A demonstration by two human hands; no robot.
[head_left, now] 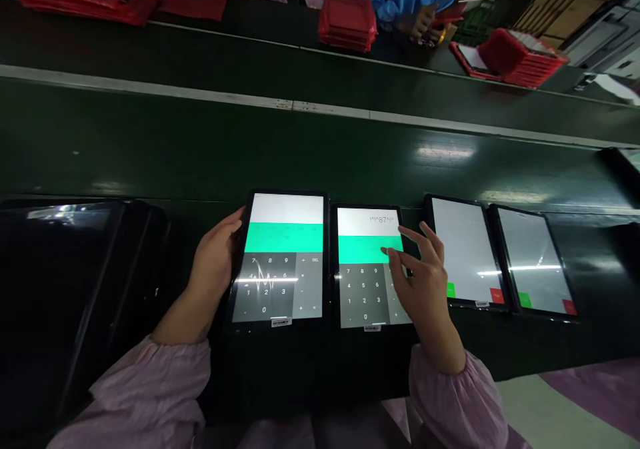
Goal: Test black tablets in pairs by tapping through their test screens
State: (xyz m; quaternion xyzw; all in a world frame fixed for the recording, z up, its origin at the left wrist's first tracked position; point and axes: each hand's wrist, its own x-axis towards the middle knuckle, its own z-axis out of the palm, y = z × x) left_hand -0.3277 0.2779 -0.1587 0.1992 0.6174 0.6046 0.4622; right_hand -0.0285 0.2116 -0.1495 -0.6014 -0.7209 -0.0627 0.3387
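Observation:
My left hand point(215, 256) grips the left edge of a tablet point(284, 302), its thumb by the upper side and the other fingers hidden behind it. That screen shows a calculator with a green band and grey keys. Right beside it lies a second tablet point(364, 289) with the same calculator and a row of symbols around "87" at the top. Over its right side is my right hand point(423, 272), holding nothing, fingers apart. Its index fingertip is at the green band; I cannot tell whether it touches the glass.
Two more tablets point(465, 249) point(533, 256) with pale screens and green and red corner squares lie to the right. Dark tablets point(55, 289) are stacked at left. Across the green conveyor point(225, 142), co-workers' hands point(423, 22) handle things near red cases point(347, 22).

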